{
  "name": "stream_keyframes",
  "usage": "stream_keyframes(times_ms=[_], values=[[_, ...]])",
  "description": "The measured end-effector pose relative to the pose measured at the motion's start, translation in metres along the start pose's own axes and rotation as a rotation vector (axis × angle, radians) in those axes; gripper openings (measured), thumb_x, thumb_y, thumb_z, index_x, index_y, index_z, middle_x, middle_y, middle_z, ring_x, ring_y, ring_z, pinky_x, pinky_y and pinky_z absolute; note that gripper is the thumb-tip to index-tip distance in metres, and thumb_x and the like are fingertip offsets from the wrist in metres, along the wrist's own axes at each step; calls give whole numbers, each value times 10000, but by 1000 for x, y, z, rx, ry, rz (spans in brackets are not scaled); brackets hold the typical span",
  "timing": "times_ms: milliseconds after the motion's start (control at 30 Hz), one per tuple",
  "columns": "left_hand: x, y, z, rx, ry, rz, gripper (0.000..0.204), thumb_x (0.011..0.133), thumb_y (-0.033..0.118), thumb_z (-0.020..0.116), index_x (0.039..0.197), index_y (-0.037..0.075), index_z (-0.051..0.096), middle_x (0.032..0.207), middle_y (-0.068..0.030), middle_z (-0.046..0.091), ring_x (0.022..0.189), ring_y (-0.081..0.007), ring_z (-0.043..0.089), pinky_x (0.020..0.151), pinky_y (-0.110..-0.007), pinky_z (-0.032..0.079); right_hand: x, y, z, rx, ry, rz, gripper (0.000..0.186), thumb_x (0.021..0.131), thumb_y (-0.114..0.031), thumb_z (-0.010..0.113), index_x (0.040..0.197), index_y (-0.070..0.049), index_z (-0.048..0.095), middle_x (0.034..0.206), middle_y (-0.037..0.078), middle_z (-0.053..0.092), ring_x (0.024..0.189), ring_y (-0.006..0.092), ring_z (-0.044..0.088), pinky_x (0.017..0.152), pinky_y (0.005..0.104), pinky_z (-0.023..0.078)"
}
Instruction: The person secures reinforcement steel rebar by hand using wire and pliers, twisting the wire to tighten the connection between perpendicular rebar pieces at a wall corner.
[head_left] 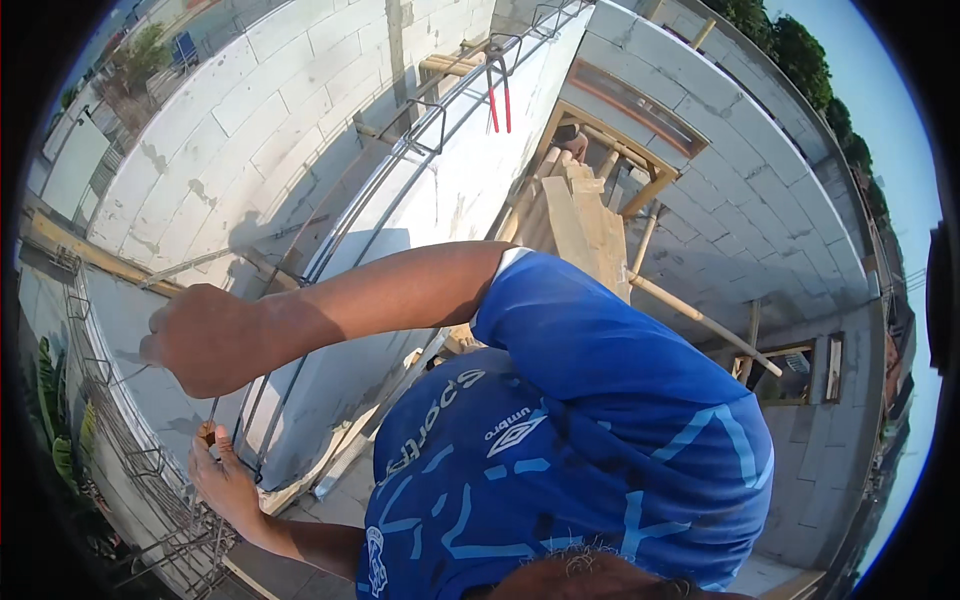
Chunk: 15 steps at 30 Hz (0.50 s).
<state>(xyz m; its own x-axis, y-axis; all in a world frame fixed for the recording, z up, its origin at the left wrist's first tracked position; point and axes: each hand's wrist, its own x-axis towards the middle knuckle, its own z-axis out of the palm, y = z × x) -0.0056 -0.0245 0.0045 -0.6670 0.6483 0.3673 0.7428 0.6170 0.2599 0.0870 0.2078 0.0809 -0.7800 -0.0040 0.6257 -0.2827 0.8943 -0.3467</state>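
Observation:
My right hand (205,340) is closed in a fist above the near end of a rebar cage (375,190) that runs along a wall top. What lies inside the fist is hidden; a thin wire-like line shows beside it. Just below, my left hand (228,490) pinches a small brown piece (207,433) between thumb and fingers, its kind too small to tell. A thin dark strand spans the gap between the two hands. Farther along the cage, pincers (499,95) with red handles hang from the bars, apart from both hands.
Pale block walls (300,90) rise on the left and right. Wooden planks (585,215) and a bamboo pole (665,295) lie right of the cage, below a wooden frame (650,190). More bent rebar (150,490) lines the lower left, near green plants (55,410).

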Motion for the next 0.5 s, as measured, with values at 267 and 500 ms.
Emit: stream_keyframes(times_ms=[267, 500], values=[[-2, 5, 3, -42, 12, -42, 451, 995, 419, 560, 1125, -2, 655, 1026, -188, 661, 986, -397, 594, 839, -487, 447, -9, 10, -26, 24, -89, 22, 216, 707, -93, 625, 898, -6, 675, 769, 142, 635, 711, 338, 671, 622, 432, 540], [-2, 3, 4, -43, -9, -33, 451, 986, 424, 570, 1122, 2, 654, 1044, -176, 659, 1013, -384, 584, 859, -479, 439, 22, 8, -14, -24, -197, -32, 234, 664, -198, 650, 816, -24, 685, 758, 169, 668, 737, 356, 682, 651, 454, 538]])
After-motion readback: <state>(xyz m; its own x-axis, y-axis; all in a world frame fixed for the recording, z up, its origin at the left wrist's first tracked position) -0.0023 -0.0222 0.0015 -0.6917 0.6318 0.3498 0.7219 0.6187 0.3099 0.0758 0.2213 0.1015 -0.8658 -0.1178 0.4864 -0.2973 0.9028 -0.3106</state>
